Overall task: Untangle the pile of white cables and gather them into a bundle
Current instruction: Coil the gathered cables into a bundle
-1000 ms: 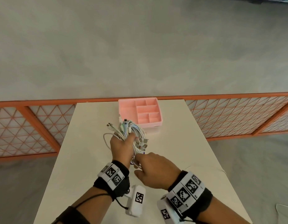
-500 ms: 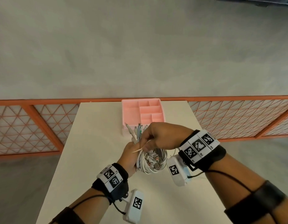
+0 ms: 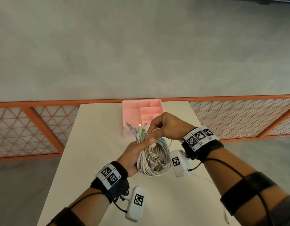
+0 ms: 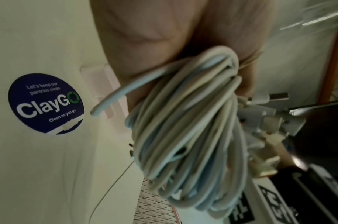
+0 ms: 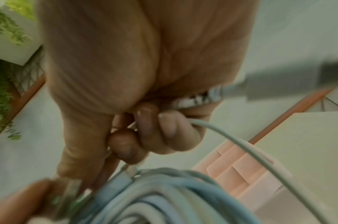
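Head view: my left hand (image 3: 133, 158) grips the coiled white cables (image 3: 155, 158) above the table (image 3: 95, 144), plug ends fanning up in front of the pink tray (image 3: 133, 110). My right hand (image 3: 167, 126) pinches one strand at the top.

Left wrist view: the coil (image 4: 185, 128) fills the frame, screening my fingers; a blue round sticker (image 4: 46, 104) shows alongside.

Right wrist view: fingers (image 5: 164, 128) curled round a single cable (image 5: 246, 149); picture blurred.

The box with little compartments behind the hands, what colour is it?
Pink. The box shows best in the head view, at the table's far edge.
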